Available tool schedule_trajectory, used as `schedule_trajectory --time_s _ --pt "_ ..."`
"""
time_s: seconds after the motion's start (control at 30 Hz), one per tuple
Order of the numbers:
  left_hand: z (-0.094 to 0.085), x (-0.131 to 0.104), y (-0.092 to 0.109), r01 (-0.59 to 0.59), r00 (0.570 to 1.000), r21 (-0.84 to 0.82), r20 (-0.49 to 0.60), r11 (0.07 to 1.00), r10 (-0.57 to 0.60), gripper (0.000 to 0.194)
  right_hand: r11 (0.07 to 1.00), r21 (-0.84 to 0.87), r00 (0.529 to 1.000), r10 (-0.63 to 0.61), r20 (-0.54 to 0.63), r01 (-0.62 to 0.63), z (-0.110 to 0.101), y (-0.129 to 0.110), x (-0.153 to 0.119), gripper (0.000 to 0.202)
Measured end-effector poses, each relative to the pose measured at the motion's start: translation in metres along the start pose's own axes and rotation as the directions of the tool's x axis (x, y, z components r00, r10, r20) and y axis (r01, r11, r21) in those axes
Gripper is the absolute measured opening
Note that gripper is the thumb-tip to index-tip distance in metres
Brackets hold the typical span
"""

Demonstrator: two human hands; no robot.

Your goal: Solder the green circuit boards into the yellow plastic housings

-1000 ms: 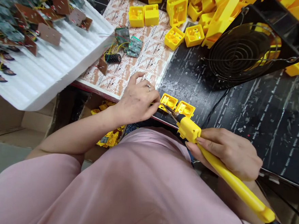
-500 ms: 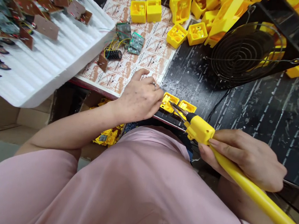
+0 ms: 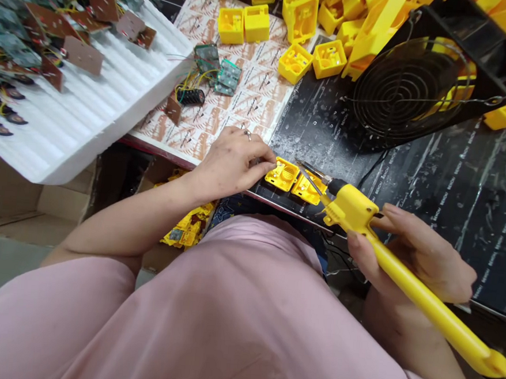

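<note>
My right hand (image 3: 417,253) is wrapped round a yellow soldering gun (image 3: 359,211), its forefinger by the black trigger. The gun's dark tip and thin feed tube point left, over the right one of two small open yellow plastic cases (image 3: 308,187). At the table's front edge, my left hand (image 3: 242,160) has thumb and forefinger closed at the near left side of the left yellow plastic case (image 3: 282,174). Small fittings and a round grille show inside that case. Whether the tip touches anything, I cannot tell.
A black fan (image 3: 407,90) with a wire guard stands at right, before piled yellow housings (image 3: 368,24). Wired circuit boards (image 3: 228,77) lie on the patterned sheet. More boards fill a white foam tray (image 3: 111,104) at left. A cardboard box (image 3: 57,202) sits below.
The soldering gun's tip has lifted off the left case and shifted right. My left hand has turned from lying over the case's edge to pinching at its side.
</note>
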State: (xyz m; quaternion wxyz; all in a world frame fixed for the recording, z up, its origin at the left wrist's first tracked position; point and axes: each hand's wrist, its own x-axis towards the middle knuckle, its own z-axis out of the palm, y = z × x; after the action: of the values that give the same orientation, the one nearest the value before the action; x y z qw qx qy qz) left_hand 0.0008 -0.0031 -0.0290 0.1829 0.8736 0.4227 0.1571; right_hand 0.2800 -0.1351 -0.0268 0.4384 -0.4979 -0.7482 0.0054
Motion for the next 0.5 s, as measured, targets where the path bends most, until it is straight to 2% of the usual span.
schedule_trajectory --time_s 0.1,0.17,0.3,0.37,0.5 --pt "0.003 0.006 0.001 0.039 0.999 0.039 0.007 0.998 -0.04 0.023 0.998 -0.053 0.999 0.038 0.008 -0.038 0.002 -0.004 0.001 0.072" --pt "0.005 0.009 0.002 0.025 1.0 0.091 -0.006 0.996 -0.024 0.025 0.996 -0.064 0.997 0.064 0.032 -0.062 0.004 -0.007 0.002 0.063" --pt "0.005 0.014 0.004 -0.035 0.999 0.167 0.015 0.985 0.033 0.026 0.993 0.088 0.997 0.08 -0.001 -0.08 0.009 -0.013 0.002 0.048" --pt "0.003 0.018 0.004 -0.059 0.998 0.176 0.046 0.983 0.052 0.023 0.989 0.13 0.997 0.066 0.03 -0.07 0.011 -0.014 0.003 0.04" --pt "-0.002 0.024 0.005 -0.084 0.993 0.173 0.102 0.981 0.067 0.022 0.996 0.089 0.997 0.005 0.082 -0.012 0.013 -0.014 0.008 0.027"
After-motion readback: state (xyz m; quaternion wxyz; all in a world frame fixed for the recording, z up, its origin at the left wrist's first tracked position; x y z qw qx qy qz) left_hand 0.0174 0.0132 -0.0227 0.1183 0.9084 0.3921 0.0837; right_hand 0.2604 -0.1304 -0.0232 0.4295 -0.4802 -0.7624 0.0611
